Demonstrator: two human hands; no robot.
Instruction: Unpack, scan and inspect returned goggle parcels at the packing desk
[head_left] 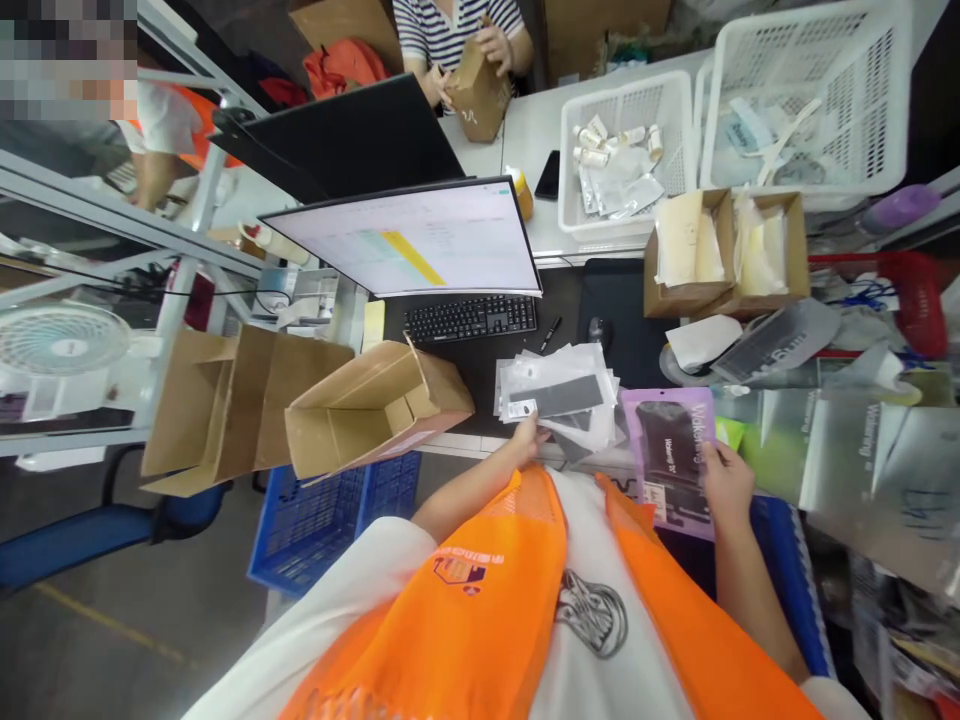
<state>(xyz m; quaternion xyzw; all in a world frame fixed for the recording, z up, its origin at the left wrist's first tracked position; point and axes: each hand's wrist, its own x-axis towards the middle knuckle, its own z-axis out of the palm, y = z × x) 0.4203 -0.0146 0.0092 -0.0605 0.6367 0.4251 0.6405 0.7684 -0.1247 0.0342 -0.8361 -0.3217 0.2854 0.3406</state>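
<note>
My right hand (727, 484) pinches the right edge of a purple printed pouch (694, 425), which has a dark panel and a small white label near its bottom. The pouch is held upright at the desk's front edge. At the near edge of a pile of flat clear plastic packets (562, 380), my left hand (527, 440) is closed on the top packet, its thumb beside a small white label. That packet shows a dark grey strip inside. The fingers under the packet are hidden.
Left of the packets stand an open cardboard box (450, 395) and a taller one (247, 400). Behind are a keyboard (472, 317), a monitor (405, 240), a pen (551, 333) and a mouse (598, 331). White baskets (626, 232) stand at the back right. A person opposite holds a brown package (480, 95).
</note>
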